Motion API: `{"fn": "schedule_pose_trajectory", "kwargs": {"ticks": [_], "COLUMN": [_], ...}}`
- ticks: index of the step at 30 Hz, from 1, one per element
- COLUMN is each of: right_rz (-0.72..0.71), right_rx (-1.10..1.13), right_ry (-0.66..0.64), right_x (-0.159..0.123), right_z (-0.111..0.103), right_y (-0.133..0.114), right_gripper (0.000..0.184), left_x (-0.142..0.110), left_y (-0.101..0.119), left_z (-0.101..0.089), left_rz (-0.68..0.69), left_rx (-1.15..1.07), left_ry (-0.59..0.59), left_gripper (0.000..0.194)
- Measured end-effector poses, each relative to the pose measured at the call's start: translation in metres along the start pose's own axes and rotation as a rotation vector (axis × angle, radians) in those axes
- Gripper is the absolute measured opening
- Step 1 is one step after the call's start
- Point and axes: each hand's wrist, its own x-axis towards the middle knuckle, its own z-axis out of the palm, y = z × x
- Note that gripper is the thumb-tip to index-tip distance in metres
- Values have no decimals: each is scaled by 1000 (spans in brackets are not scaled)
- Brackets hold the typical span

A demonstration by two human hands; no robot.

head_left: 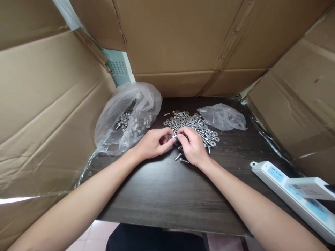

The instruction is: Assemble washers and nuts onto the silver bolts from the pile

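Note:
Both hands meet in front of a pile of loose bolts, nuts and washers (192, 122) on the dark table. My left hand (156, 142) pinches one end of a small silvery bolt (175, 136) between thumb and forefinger. From the other side my right hand (192, 144) closes its thumb and forefinger on the same bolt. Fingertips hide most of it, so I cannot tell whether a nut or washer is on it. A few bolts (178, 157) lie apart from the pile, just below my right hand.
At the left stands an open plastic bag (128, 118) with metal fasteners inside. A smaller plastic bag (222, 116) lies right of the pile. A white power strip (290, 195) with a plugged-in adapter (311, 187) runs along the right. Cardboard walls (183, 38) enclose the dark table (167, 195).

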Motion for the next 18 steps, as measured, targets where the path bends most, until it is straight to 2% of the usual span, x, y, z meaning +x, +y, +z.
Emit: {"fn": "schedule_pose_trajectory", "kwargs": {"ticks": [9,18], "right_rz": [-44,-65], "right_rx": [9,-4], "right_ry": [0,2], "right_x": [-1,-1], "right_z": [1,3], "right_y": [3,3], "right_gripper": [13,22], "left_x": [0,0], "left_y": [0,1], "left_z": [0,-1], "left_rz": [11,-2], "left_rx": [4,-1], "left_ry": [0,0], "left_gripper": [14,12]}}
